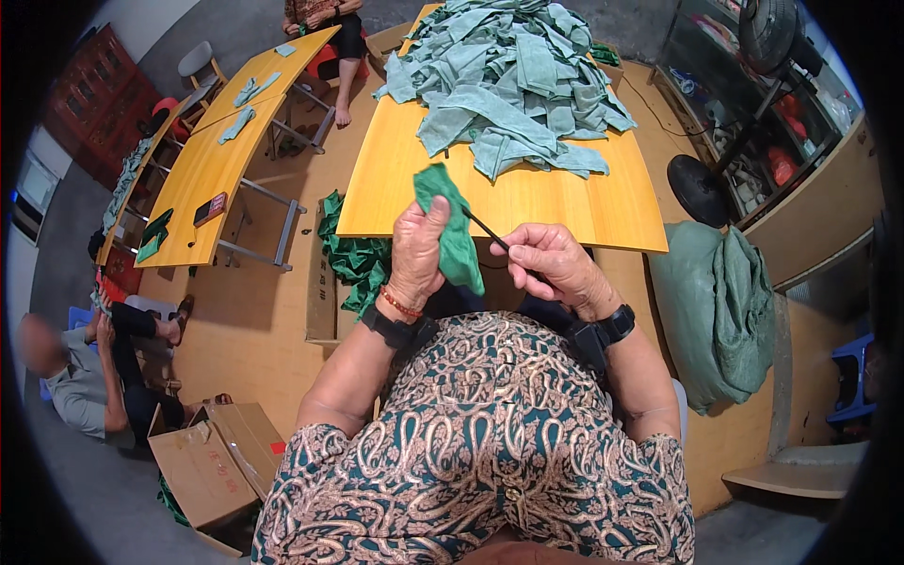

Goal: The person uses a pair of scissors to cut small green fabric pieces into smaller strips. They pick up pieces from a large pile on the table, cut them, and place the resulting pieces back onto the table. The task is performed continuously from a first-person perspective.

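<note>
The left hand has its fingers closed on a green cloth near the frame's centre; the right hand pinches a thin black tool, its tip at the cloth's right edge. Beyond, at the upper middle, a yellow bench carries heaped grey-green pieces.

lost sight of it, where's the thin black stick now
In the head view, the thin black stick is just right of centre, gripped in the person's right hand, its upper end at the green cloth piece in the left hand.
</note>
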